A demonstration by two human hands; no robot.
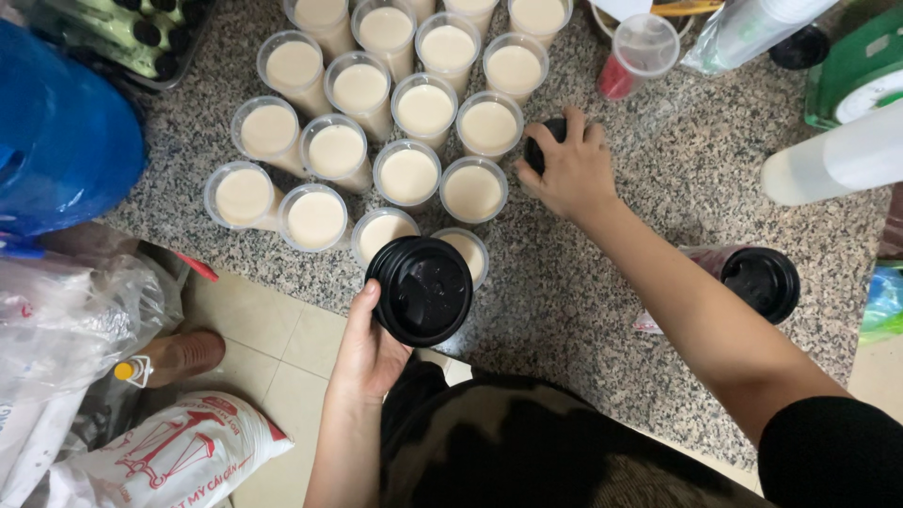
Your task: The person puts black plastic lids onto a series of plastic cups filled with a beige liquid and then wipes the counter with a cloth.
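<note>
Filled cups [406, 122] clustered on counter [658, 169]; lid stack [420, 289] before them; lidded cup [760, 280] right.

A stack of round black lids [419, 290] held flat beside the cups; another black lid [546, 141] capping a cup.

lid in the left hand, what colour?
Black, glossy; the lid held by the left hand shows best in the head view.

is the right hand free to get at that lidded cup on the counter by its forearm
Probably not at once. The right hand is closed over a black lid further up the counter. The lidded cup sits uncovered beside the forearm, with nothing blocking it once the hand lets go.
</note>
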